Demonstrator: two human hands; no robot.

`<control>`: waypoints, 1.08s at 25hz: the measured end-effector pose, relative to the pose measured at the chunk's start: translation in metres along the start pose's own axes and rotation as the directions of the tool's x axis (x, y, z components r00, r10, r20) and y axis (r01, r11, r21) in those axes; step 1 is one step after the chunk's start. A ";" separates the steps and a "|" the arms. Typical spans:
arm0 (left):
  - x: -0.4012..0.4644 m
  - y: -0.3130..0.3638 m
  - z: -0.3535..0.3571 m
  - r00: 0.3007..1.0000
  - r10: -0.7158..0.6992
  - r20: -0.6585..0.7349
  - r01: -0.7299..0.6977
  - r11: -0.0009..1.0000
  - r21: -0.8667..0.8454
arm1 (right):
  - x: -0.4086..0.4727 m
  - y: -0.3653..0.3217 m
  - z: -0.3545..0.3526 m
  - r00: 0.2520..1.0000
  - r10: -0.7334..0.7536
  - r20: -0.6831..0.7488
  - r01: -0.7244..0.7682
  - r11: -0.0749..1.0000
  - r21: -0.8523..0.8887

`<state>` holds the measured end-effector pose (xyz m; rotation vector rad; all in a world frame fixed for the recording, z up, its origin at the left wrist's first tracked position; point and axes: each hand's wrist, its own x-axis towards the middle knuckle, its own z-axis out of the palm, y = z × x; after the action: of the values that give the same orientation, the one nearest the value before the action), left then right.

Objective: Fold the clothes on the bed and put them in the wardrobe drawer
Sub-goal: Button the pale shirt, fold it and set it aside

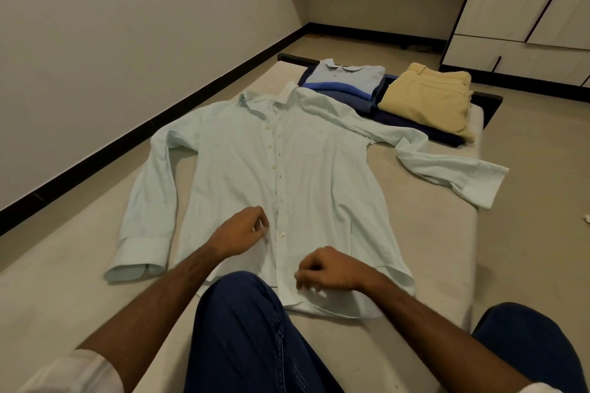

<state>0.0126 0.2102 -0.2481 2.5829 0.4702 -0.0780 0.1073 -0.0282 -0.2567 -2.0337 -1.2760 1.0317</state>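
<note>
Shirt (287, 175) lay flat on the bed (431, 249), collar toward far edge; left hand (241, 231) and right hand (322, 268) pinched its hem; folded clothes (392, 96) beyond.

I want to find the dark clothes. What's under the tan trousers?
Under the tan trousers lies folded dark navy clothing, only its edges showing. How many pieces are there is hidden.
</note>
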 end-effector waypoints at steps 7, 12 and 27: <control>0.021 0.018 0.016 0.951 -0.284 0.121 0.308 0.858 -0.411 | 0.074 -0.027 0.011 0.863 0.217 -0.457 -0.213 0.975 0.062; 0.022 0.006 0.025 0.963 -0.257 0.082 0.265 0.843 -0.468 | 0.081 -0.017 0.010 0.861 0.235 -0.451 -0.235 0.970 0.059; 0.017 0.023 0.025 0.952 -0.299 0.059 0.296 0.860 -0.415 | 0.069 0.015 -0.005 0.898 0.299 -0.322 -0.078 0.829 0.553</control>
<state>0.0375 0.1851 -0.2616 2.0720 0.7953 -0.0646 0.1371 0.0276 -0.2881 -1.8202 -0.5012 0.8690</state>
